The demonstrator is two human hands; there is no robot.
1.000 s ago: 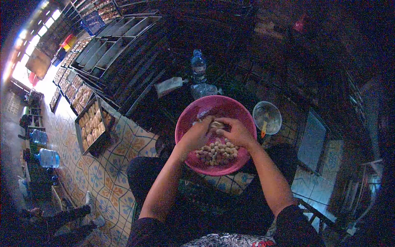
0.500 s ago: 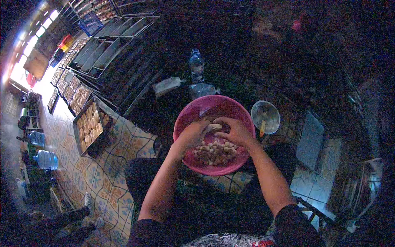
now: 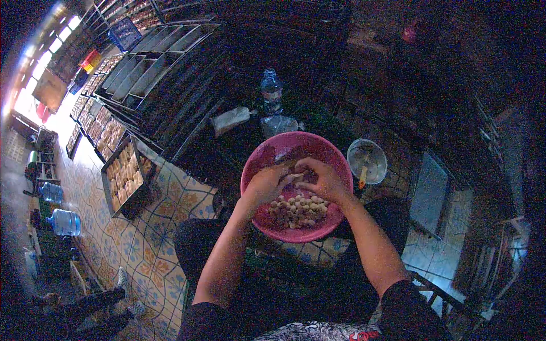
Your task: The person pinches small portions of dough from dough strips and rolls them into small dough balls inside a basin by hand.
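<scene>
A pink plastic basin (image 3: pixel 335 219) rests at my lap, with a heap of small pale balls (image 3: pixel 298 211) in its near half. Over its middle, my left hand (image 3: pixel 272 181) and my right hand (image 3: pixel 323 179) curl toward each other. Between their fingertips is a pale, dough-like piece (image 3: pixel 292 179), partly covered by the fingers. Both hands grip it, the left from one side and the right from the other. Its exact shape is hard to make out in the dim light.
Right of the basin stands a metal bowl (image 3: pixel 375 159) with a brush-like tool (image 3: pixel 362 177). Beyond are a plastic bottle (image 3: pixel 272 94) and a filled bag (image 3: pixel 232 119). Trays of buns (image 3: pixel 124 176), racks (image 3: pixel 142 68), water jugs (image 3: pixel 63 221) and another person's legs (image 3: pixel 96 304) are leftward.
The pale piece between my fingers shows less than before, and my fingers have shifted slightly around it. The basin and the heap of balls look the same.
</scene>
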